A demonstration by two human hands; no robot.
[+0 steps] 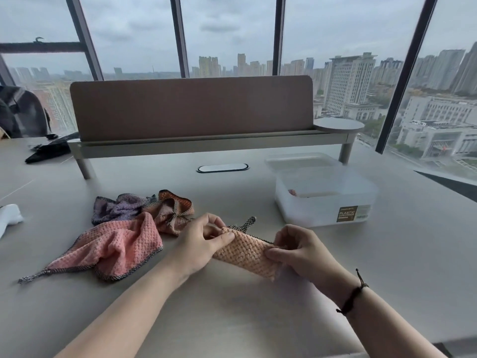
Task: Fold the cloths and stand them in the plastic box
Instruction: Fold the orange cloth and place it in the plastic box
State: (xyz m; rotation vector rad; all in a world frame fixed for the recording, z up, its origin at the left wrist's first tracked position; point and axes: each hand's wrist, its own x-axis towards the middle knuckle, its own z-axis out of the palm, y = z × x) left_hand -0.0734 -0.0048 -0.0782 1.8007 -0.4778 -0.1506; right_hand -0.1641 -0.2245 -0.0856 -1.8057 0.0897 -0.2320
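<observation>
Left hand: your left hand (200, 245) pinches the left end of the folded orange cloth (245, 250), thumb on top, fingers curled behind the edge.
Right hand: your right hand (299, 250) pinches the right end of the same cloth, thumb under, fingers curled over the fold. A dark cord bracelet (352, 297) sits on that wrist.
Cloth in hand: folded into a narrow strip, stretched between both hands, near centre of the table (232, 319); whether it touches the tabletop you cannot tell. Its checked hanging loop (248, 223) sticks up from the far edge.
Unfolded cloths: a loose heap left of your hands. Pink cloth (116, 248) nearest you, purple cloth (118, 208) behind it, brown-orange cloth (171, 209) to the right, touching both.
Plastic box: translucent plastic box (322, 200) stands open, right and beyond your hands, apart from the cloth you hold. Label faces you. Something pinkish shows low inside; too blurred to name.
Lid: clear lid (299, 160) lies just behind the box.
Far side: desk divider (191, 108) on a raised shelf; windows beyond.
Left edge: dark item (47, 151) far left; white object (9, 218) at the near left border.
</observation>
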